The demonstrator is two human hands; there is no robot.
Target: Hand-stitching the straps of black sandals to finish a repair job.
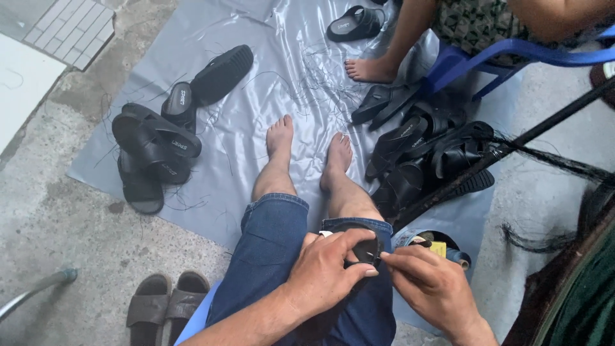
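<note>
I sit with denim shorts on and bare feet resting on a grey plastic sheet [269, 77]. My left hand [327, 272] presses a black sandal [362, 247] against my right knee, and most of the sandal is hidden under the fingers. My right hand [429, 282] pinches something thin, likely a needle or thread, at the sandal's edge, touching the left fingertips.
A pile of black sandals [160, 147] lies left on the sheet, another pile [429, 154] right. A small container [442, 247] sits by my right knee. Another person's leg [378, 61] and a blue chair [493, 54] are ahead. Brown sandals [163, 307] lie on the concrete.
</note>
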